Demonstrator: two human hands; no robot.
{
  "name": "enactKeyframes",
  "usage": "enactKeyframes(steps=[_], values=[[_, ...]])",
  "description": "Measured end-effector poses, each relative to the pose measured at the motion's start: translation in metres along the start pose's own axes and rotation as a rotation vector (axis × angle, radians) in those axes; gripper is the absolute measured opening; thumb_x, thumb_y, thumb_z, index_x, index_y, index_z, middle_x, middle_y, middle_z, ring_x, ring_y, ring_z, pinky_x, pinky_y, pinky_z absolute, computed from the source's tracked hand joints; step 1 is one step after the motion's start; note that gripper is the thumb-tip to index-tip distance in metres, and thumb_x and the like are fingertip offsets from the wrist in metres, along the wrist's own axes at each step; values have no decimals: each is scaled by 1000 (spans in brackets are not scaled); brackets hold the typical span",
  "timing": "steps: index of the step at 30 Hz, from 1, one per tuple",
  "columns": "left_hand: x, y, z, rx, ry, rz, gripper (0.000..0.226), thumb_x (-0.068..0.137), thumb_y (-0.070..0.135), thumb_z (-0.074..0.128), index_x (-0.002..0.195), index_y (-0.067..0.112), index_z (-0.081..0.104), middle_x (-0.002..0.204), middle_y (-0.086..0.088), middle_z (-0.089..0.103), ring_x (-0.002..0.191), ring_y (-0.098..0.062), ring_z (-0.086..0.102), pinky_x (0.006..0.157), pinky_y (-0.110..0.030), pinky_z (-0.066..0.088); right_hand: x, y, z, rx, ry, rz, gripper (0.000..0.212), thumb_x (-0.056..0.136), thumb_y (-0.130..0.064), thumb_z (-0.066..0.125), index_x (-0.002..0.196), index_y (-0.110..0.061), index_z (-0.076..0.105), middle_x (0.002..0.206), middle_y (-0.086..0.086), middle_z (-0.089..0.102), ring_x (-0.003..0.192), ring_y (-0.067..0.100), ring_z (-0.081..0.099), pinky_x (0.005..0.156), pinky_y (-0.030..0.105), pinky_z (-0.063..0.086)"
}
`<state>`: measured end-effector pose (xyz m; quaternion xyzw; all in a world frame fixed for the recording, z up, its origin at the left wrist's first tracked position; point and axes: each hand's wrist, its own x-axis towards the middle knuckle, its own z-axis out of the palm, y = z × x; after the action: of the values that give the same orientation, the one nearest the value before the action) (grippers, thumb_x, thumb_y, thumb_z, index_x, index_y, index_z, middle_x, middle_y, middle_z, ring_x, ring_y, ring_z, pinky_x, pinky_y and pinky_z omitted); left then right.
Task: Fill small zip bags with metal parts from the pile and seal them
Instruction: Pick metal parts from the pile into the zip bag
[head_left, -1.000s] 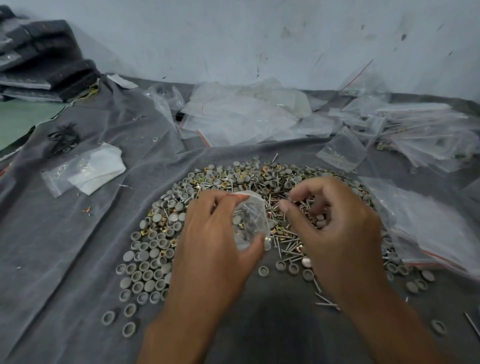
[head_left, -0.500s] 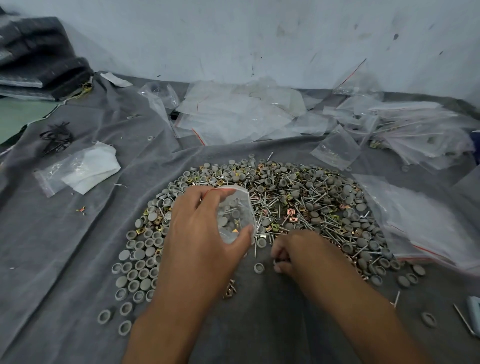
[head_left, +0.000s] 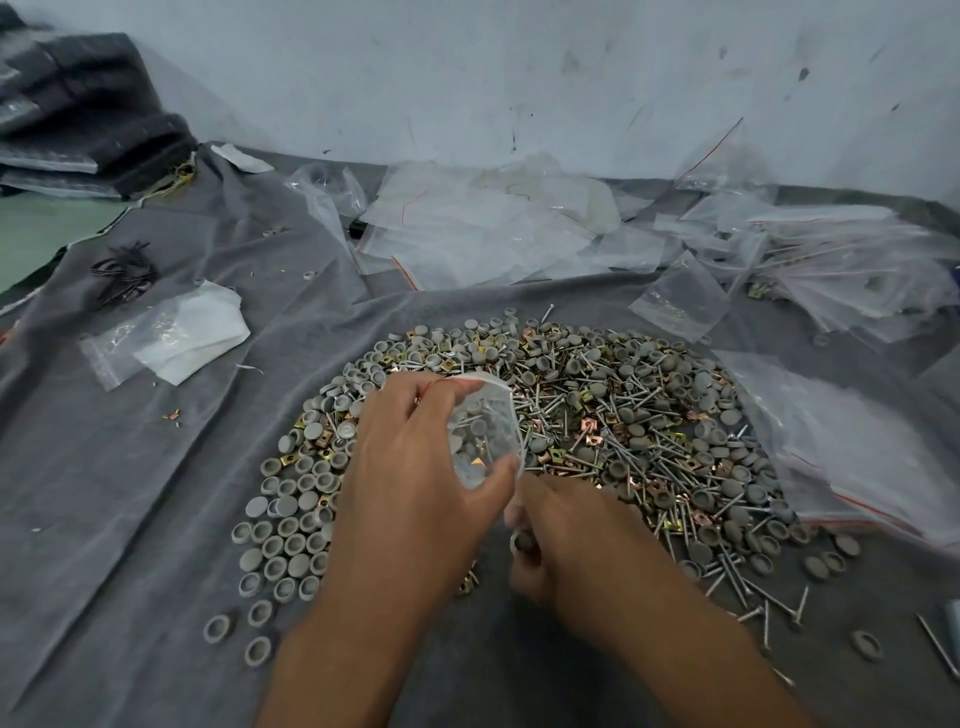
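We see bare grey cloth (head_left: 130, 519) along the near-left edge. Our left hand (head_left: 415, 483) pinches a small clear zip bag (head_left: 480, 436) above the pile of grey caps and screws (head_left: 623, 431); our right hand (head_left: 566, 551), just below, pinches a grey cap (head_left: 521, 542).

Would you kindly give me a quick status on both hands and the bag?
Left hand grips open zip bag, partly filled. Right hand pinches a grey cap. Nothing obstructing.
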<state>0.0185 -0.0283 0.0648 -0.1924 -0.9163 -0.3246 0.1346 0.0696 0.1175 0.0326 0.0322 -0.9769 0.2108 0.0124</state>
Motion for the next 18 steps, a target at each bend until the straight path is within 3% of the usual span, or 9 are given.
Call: enactKeyframes(steps=[2,4,6,10,12,16,18], values=[[0,-1,0,-8,-2,4,51,72,40,74,118,23,61,112,8,50,109,-11,46,89,-14,29,0,5,-16,179,45,18,20,83,-29,71,91,-35,54,87,-17,62,81,3,61,70,20,49],[0,-2,0,-8,0,11,52,71,40,75,118,22,62,112,7,51,109,-13,47,90,-17,32,-2,9,-41,312,288,-67,21,79,-22,77,89,-34,62,83,-19,64,74,0,62,63,7,43],[0,-2,2,-25,11,26,51,72,40,76,117,22,63,111,6,52,108,-13,48,90,-21,35,-4,3,-62,351,462,-182,20,78,-21,77,92,-31,66,83,-21,63,71,-1,60,62,3,38],[0,-1,7,34,-68,122,38,83,48,52,110,24,65,107,9,55,103,-10,45,86,-20,36,10,-15,-55,239,522,-307,17,79,-16,77,94,-21,70,86,-19,62,73,-1,53,69,12,42],[-2,-2,9,-11,-25,121,32,80,39,61,108,23,63,105,9,54,100,-11,46,84,-25,40,15,-17,-49,171,540,-294,16,81,-17,80,96,-20,73,94,-14,67,81,1,53,75,22,49],[-2,-2,7,-76,36,81,43,72,40,64,112,25,60,108,11,49,100,-10,45,80,-24,39,13,-10,-52,152,684,-375,13,88,-19,78,101,-18,74,100,-11,69,87,-1,51,82,16,44],[-3,-1,6,-69,21,85,43,73,39,64,114,26,60,109,11,49,103,-11,45,82,-25,42,14,-9,-50,82,656,-414,13,89,-24,77,101,-18,75,103,-9,70,93,6,56,84,23,47]])
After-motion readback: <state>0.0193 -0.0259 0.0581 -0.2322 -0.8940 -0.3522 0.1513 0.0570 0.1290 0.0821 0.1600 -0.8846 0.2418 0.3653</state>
